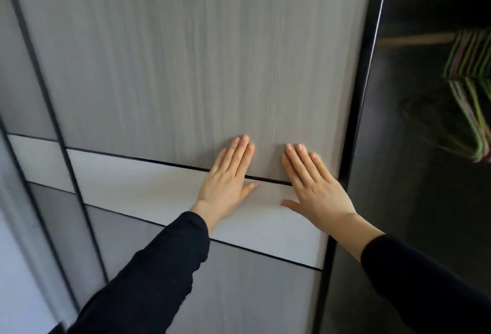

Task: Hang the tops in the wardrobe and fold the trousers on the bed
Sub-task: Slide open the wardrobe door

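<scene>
Fingers (243, 147) straight and close together, left hand (225, 182) and right hand (313, 185) press flat on the sliding door (186, 55). Wardrobe opening (425, 201) with hangers (473, 68) lies at 3 o'clock; no clothes show. Hands may slip on the smooth panel.

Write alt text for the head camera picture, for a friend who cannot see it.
The left hand and the right hand press flat, fingers straight, on a grey wood-grain wardrobe door. To its right the wardrobe stands open and dark, with green and pink hangers on a rail. The sleeves are black.
</scene>
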A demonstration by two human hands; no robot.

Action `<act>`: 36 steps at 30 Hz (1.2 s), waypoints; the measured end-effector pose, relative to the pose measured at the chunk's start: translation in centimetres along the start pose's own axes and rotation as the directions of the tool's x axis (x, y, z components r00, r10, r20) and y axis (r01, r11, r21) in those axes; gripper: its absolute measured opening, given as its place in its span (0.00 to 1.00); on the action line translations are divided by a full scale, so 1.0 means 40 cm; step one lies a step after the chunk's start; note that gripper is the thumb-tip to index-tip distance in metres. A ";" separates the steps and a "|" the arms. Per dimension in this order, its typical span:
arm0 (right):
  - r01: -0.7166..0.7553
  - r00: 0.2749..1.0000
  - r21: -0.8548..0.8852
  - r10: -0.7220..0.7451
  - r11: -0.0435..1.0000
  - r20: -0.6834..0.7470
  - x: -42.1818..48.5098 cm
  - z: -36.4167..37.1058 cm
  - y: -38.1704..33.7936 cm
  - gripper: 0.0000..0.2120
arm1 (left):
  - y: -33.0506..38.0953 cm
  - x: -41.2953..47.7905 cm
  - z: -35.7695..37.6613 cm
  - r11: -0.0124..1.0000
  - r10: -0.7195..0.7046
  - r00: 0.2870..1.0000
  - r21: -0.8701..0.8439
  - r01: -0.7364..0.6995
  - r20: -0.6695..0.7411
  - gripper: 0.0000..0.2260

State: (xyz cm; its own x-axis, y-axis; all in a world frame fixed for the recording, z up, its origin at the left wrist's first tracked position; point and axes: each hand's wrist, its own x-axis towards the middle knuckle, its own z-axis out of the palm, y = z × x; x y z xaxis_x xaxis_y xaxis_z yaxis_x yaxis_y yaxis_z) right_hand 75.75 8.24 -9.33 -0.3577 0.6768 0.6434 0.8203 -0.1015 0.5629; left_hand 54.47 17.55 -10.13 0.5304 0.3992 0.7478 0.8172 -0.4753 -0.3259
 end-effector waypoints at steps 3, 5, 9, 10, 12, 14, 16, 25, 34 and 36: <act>-0.018 1.000 -0.006 0.018 1.000 0.006 0.063 -0.002 -0.075 0.52 | -0.105 -0.023 0.020 0.999 0.049 0.999 0.008 -0.049 0.002 0.39; -0.031 0.999 -0.015 0.032 0.999 0.022 0.103 -0.008 -0.128 0.51 | -0.173 -0.038 0.032 0.997 0.073 0.997 0.026 -0.073 0.002 0.44; -0.052 0.997 -0.023 0.053 0.998 0.048 0.183 -0.019 -0.227 0.50 | -0.294 -0.065 0.057 0.995 0.085 0.996 0.041 -0.086 0.021 0.48; -0.052 0.997 -0.028 0.054 0.998 0.051 0.202 -0.020 -0.249 0.50 | -0.320 -0.072 0.064 0.996 0.084 0.996 0.040 -0.084 0.017 0.48; -0.049 0.997 -0.033 0.050 0.998 0.051 0.238 -0.019 -0.291 0.50 | -0.373 -0.089 0.079 0.996 0.083 0.996 0.038 -0.084 0.009 0.49; -0.045 0.998 -0.037 0.047 0.998 0.049 0.270 -0.016 -0.328 0.51 | -0.420 -0.102 0.088 0.995 0.090 0.996 0.043 -0.089 -0.002 0.50; -0.041 0.998 -0.045 0.043 0.998 0.052 0.304 -0.012 -0.366 0.51 | -0.466 -0.116 0.099 0.995 0.082 0.997 0.049 -0.081 -0.006 0.53; -0.030 0.998 -0.071 0.033 0.997 0.044 0.436 -0.013 -0.525 0.50 | -0.656 -0.170 0.141 0.998 0.071 0.997 0.000 -0.071 0.025 0.58; -0.083 0.987 -0.130 0.100 0.988 0.128 0.536 -0.044 -0.658 0.50 | -0.814 -0.204 0.182 0.985 0.132 0.991 -0.109 -0.131 0.008 0.58; -0.085 0.984 -0.132 0.104 0.988 0.146 0.552 -0.055 -0.678 0.50 | -0.837 -0.211 0.182 0.982 0.133 0.991 -0.135 -0.129 0.021 0.59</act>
State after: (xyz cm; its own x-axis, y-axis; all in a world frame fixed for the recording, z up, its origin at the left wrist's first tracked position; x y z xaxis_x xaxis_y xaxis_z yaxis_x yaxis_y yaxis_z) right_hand 44.61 24.32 -9.26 -0.2012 0.7614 0.6162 0.7819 -0.2541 0.5693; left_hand 24.27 35.80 -9.75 0.6386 0.3489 0.6859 0.7042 -0.6244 -0.3381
